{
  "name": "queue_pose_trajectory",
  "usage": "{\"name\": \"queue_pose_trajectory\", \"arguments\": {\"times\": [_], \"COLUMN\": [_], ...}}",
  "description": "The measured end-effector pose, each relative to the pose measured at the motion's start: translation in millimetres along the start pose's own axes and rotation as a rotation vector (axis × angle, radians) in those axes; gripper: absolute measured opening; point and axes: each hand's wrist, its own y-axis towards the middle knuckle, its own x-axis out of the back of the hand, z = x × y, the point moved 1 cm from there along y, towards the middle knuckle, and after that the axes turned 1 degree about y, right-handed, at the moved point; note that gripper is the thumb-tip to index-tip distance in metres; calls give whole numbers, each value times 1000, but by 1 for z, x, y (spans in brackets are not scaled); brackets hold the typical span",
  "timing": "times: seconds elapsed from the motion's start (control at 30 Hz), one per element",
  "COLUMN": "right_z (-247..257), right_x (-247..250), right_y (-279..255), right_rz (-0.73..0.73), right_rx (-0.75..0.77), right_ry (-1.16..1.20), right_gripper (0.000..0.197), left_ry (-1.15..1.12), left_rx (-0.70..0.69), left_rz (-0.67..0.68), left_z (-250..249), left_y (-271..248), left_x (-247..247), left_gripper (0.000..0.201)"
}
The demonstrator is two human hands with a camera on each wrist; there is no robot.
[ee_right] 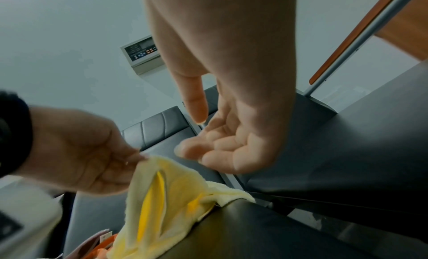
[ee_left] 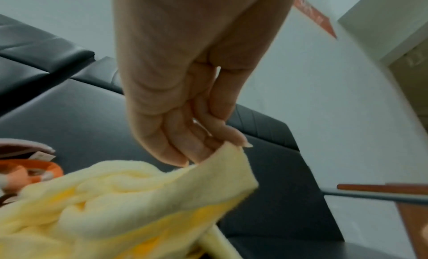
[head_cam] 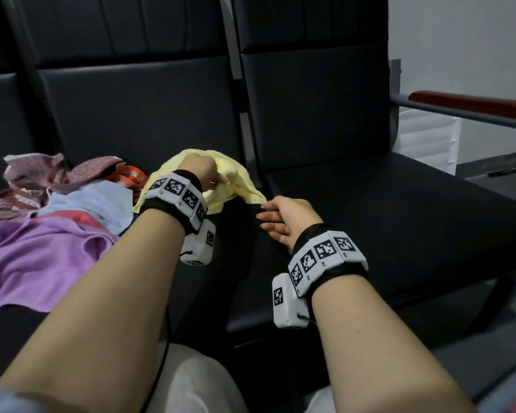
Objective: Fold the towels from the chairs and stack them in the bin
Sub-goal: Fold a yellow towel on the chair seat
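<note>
Yellow towel [head_cam: 236, 177], soft fleecy cloth, sits crumpled at centre frame in the head view, on the seam between two black padded chairs [head_cam: 399, 204]. Left hand [head_cam: 201, 169] pinches its upper edge between thumb and curled fingertips [ee_left: 197, 153], lifting one corner. Right hand [head_cam: 289, 217] hovers just right of the towel's lower corner, palm up, fingers loosely spread and relaxed, holding nothing; whether a fingertip touches the cloth is unclear. Loose pile at left: purple towel [head_cam: 36, 257], pale blue towel [head_cam: 102, 204], pink patterned cloth [head_cam: 57, 171], orange striped piece [head_cam: 130, 175]. No bin visible.
</note>
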Motion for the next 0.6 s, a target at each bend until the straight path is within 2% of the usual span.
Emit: {"name": "queue_pose_trajectory", "arguments": {"times": [0.03, 0.13, 0.23, 0.33, 0.4, 0.47, 0.57, 0.6], "right_z": [-1, -3, -4, -4, -4, -6, -6, -6], "right_x": [0, -1, -1, 1, 3, 6, 12, 13], "right_y": [-1, -3, -2, -2, -1, 1, -1, -3], "right_rz": [19, 94, 98, 53, 22, -2, -53, -58], "right_rx": [2, -18, -49, -58, -49, -11, 7, -2], "right_ry": [8, 22, 65, 113, 128, 81, -20, -36], "right_gripper": [19, 31, 37, 40, 28, 14, 13, 21], "left_ry": [-135, -315, -320, -295, -280, -254, -210, -199], "left_rx": [35, 120, 81, 72, 116, 183, 251, 262], "left_rz": [51, 324, 572, 683, 691, 603, 391, 322], "left_z": [-6, -21, -26, -31, -30, -26, -18, -13], "left_y": [-10, -33, -42, -49, -51, -48, -43, -37], "left_x": [0, -7, -17, -25, -30, -33, -32, -31], "left_gripper": [8, 17, 21, 29, 31, 33, 33, 32]}}
